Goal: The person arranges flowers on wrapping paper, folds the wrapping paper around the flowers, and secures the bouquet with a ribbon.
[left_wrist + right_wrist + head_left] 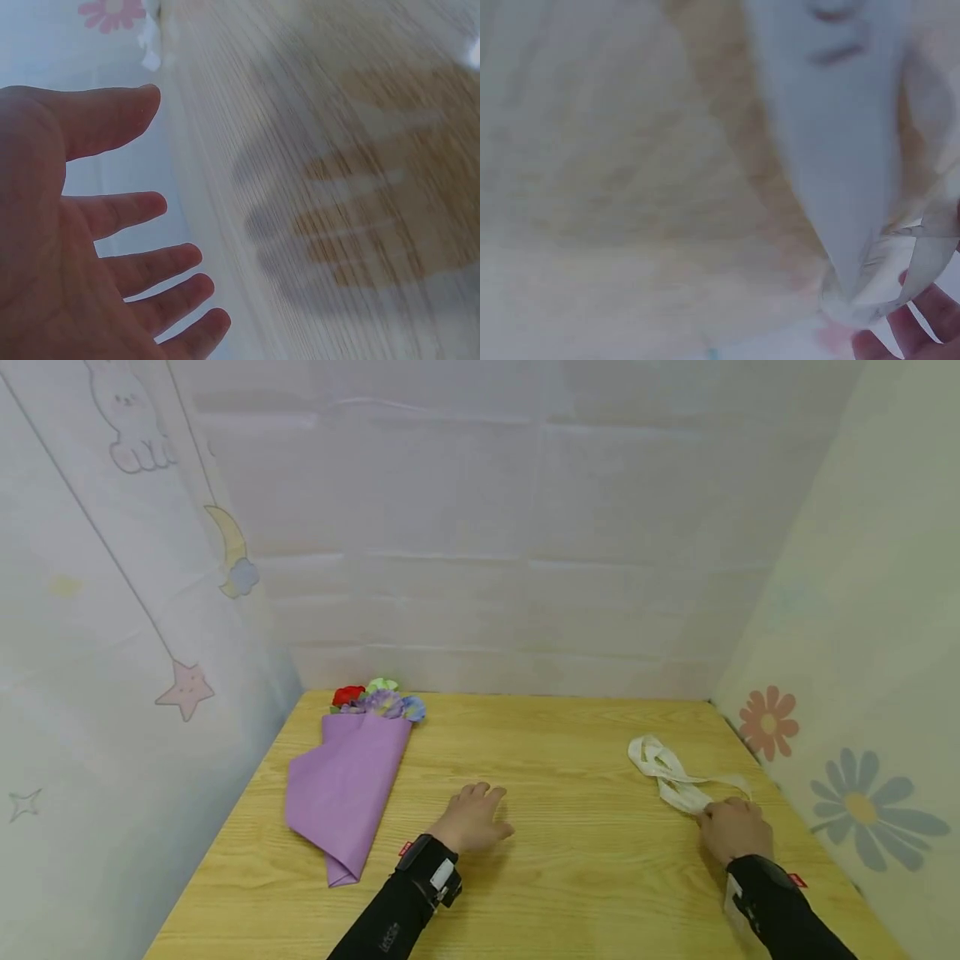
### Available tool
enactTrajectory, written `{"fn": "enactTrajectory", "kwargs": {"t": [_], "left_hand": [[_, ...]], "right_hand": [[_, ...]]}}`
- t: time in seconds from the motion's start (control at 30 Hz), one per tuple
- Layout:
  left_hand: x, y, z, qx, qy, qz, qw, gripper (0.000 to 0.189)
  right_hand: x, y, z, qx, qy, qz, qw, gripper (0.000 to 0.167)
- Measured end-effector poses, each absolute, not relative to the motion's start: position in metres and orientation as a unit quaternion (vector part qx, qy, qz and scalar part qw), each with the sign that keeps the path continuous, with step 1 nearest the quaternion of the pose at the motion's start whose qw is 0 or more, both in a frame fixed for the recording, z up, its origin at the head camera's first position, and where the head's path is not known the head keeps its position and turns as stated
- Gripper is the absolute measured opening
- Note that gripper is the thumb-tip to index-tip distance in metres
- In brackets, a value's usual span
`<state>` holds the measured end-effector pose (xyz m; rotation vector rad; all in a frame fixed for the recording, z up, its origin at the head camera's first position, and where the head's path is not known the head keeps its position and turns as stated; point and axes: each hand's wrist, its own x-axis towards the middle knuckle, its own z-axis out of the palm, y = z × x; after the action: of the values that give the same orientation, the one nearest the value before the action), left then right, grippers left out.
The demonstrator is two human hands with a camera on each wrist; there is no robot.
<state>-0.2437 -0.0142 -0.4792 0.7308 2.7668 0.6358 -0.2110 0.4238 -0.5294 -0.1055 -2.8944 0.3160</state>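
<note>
My right hand (735,831) grips a white ribbon (667,772) at the right side of the table. Loose loops of it lie spread beyond the fingertips, and a tail hangs under the wrist. In the right wrist view a wide blurred strip of the ribbon (832,127) runs down to the fingers (911,330) at the lower right corner. My left hand (472,818) is held over the middle of the table with its fingers spread and nothing in them. In the left wrist view its palm and straight fingers (150,270) show, with a shadow on the wood.
On the left of the wooden table (570,868) lies a bouquet in purple wrapping paper (348,785), its red, green, purple and blue flowers (382,702) toward the back edge. Printed cloth walls (525,527) enclose the table at the back and both sides.
</note>
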Motion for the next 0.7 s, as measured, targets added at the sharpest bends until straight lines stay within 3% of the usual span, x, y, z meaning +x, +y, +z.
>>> {"fn": "enactTrajectory", "kwargs": {"t": [0.07, 0.13, 0.2, 0.33, 0.47, 0.57, 0.7], "left_hand": [[-0.243, -0.005, -0.478, 0.262, 0.937, 0.209, 0.097, 0.061], [-0.243, 0.007, -0.474, 0.28, 0.932, 0.215, 0.083, 0.06], [-0.243, 0.022, -0.466, 0.299, 0.922, 0.237, 0.067, 0.062], [-0.251, 0.05, -0.451, 0.325, 0.893, 0.312, 0.02, 0.067], [-0.26, 0.062, -0.441, 0.33, 0.853, 0.403, -0.033, 0.044], [-0.262, 0.054, -0.434, 0.319, 0.817, 0.48, -0.021, 0.021], [-0.268, 0.025, -0.429, 0.306, 0.776, 0.55, 0.048, 0.023]], "right_hand": [[-0.213, 0.402, -0.516, 0.017, -0.979, 0.113, 0.167, 0.02], [-0.217, 0.375, -0.497, 0.066, -0.968, 0.173, 0.17, 0.02], [-0.222, 0.346, -0.471, 0.1, -0.945, 0.286, 0.12, 0.023], [-0.228, 0.298, -0.425, 0.131, -0.855, 0.5, -0.039, 0.032], [-0.227, 0.269, -0.395, 0.168, -0.792, 0.571, -0.137, 0.038], [-0.221, 0.264, -0.378, 0.162, -0.797, 0.568, -0.125, 0.039], [-0.219, 0.282, -0.368, 0.152, -0.792, 0.587, -0.071, 0.035]]}}
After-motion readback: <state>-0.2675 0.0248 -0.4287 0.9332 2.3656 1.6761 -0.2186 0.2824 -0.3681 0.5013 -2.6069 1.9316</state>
